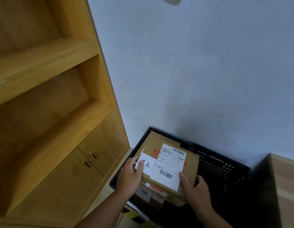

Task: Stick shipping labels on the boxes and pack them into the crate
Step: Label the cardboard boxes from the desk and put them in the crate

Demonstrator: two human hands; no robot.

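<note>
- The held box (191, 162) hovers over the left half of the black crate (222, 163), resting on or just above other boxes there. I can't tell which.
- The left hand (129, 176) clasps its left side, thumb pressed on top. The right hand (197, 190) wraps the near right corner, one digit laid flat on top and the rest curled down the side.
- Risk: the box sits skewed to the crate's walls. If it goes down like that, a corner may catch on the rim or ride up on the box behind (159, 137), leaving it tilted.
- Risk: the shipping label (171, 163) runs right to the near edge, where the right hand grips. A slipping finger could lift or crease that corner.
- Risk: the white slip (148, 164) with handwriting sticks out past the far left edge. It could snag or tear against the crate wall.
- Risk: the lower boxes (143, 193) look uneven, so the stack may rock once the hands let go.
- Count: one crate, with its right half appearing dark and unfilled.
- Count: one box in hand, one behind it, and at least two smaller ones below. The exact number down there is too dim to tell.
- Count: one barcoded label with two barcodes, and one handwritten slip.
- Count: two hands, both on the box.
- Count: one wooden shelf unit (44, 96) to the left, with two cupboard doors (93, 162).
</note>
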